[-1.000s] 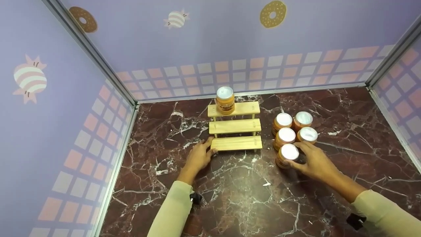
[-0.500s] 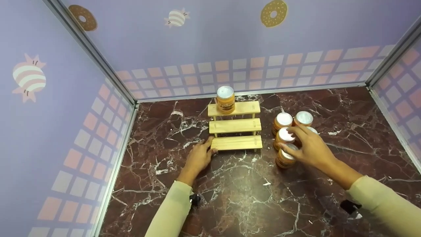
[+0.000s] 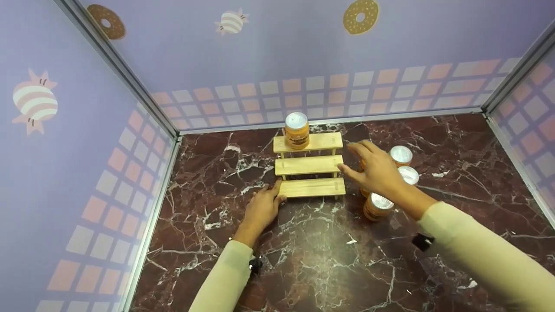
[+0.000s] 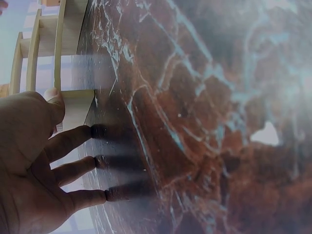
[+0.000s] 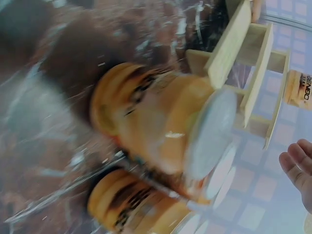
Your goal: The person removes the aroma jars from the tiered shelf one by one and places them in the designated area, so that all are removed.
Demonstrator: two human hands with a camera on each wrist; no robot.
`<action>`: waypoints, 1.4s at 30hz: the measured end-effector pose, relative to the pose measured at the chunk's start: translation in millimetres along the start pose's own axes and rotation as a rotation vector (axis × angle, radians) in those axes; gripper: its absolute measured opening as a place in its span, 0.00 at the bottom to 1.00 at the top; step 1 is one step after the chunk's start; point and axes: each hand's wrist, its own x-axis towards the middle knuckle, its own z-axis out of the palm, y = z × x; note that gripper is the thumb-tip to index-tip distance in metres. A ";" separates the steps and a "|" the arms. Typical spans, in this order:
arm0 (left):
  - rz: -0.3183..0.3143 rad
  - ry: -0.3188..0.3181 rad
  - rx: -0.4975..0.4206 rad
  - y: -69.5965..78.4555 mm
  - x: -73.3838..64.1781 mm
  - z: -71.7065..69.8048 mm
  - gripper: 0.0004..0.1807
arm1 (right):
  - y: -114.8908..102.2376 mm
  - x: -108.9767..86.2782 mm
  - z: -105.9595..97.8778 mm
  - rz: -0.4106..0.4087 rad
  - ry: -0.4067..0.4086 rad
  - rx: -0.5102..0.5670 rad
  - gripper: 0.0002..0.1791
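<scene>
A pale wooden three-tier display stand (image 3: 312, 166) stands on the dark marbled surface. At its lower left corner my left hand (image 3: 261, 208) holds the bottom tier, thumb at the front edge; in the left wrist view, several fingertips touch the tabletop. On the left part of the top tier sits an orange jar (image 3: 297, 134) with a white lid. My right hand (image 3: 376, 171) is in the air over the jar group, right of the stand, fingers extended and holding nothing. It partly covers that group; the nearest jar (image 3: 378, 208) stands upright at its front.
More white-lidded jars (image 3: 401, 155) stand close together on the right. Lilac patterned walls (image 3: 260, 52) enclose the back and sides. A small white scrap (image 3: 351, 241) lies on the marbled tabletop (image 3: 321, 264) in front of the stand.
My right hand has let go of the front jar and moved left and away from me, over the group toward the stand. The left hand stays at the stand's corner.
</scene>
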 end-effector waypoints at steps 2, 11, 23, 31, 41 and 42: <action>0.003 -0.002 0.004 -0.2 -0.2 0.2 0.33 | -5.9 10.5 5.1 0.017 -0.003 0.018 0.36; 0.033 -0.016 -0.001 -1.3 -0.5 0.2 0.33 | -27.4 51.8 26.7 0.099 -0.071 0.077 0.41; 0.000 -0.010 -0.011 1.7 1.2 1.3 0.39 | -42.8 83.9 41.8 0.224 -0.147 0.076 0.50; 0.025 0.028 -0.019 0.2 1.4 2.3 0.37 | -47.2 95.8 50.7 0.236 -0.138 0.101 0.51; 0.027 0.023 -0.030 -0.5 1.0 1.0 0.38 | -55.8 112.9 60.9 0.276 -0.122 0.163 0.54; 0.023 0.023 -0.030 -0.6 1.1 0.6 0.38 | -56.4 114.4 62.2 0.270 -0.112 0.172 0.54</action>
